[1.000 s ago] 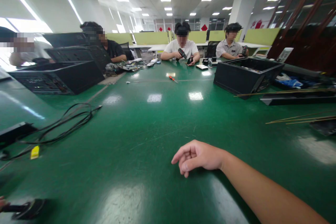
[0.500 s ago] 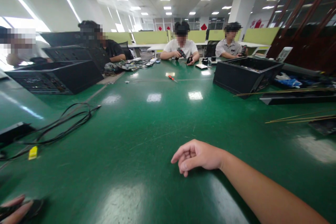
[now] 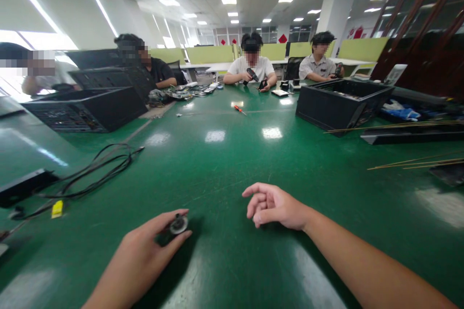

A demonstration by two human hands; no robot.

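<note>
My left hand is closed around a small round object, dark with a pale ring at its end. The thumb and fingers grip it from both sides, just above the green table, and its exact kind is too blurred to make out. To the right, my right hand hovers at the table with its fingers apart and loosely bent. Nothing is in it. Between the two hands lies bare green tabletop.
Looped black cables with a yellow tag lie at left. A red screwdriver rests farther off. Black computer cases stand at left and right. Thin rods lie at right. Several people sit around, one holding a power drill.
My left hand has come in from the lower left corner toward the middle, carrying the small round object. My right hand has risen slightly and its fingers have spread a little.
</note>
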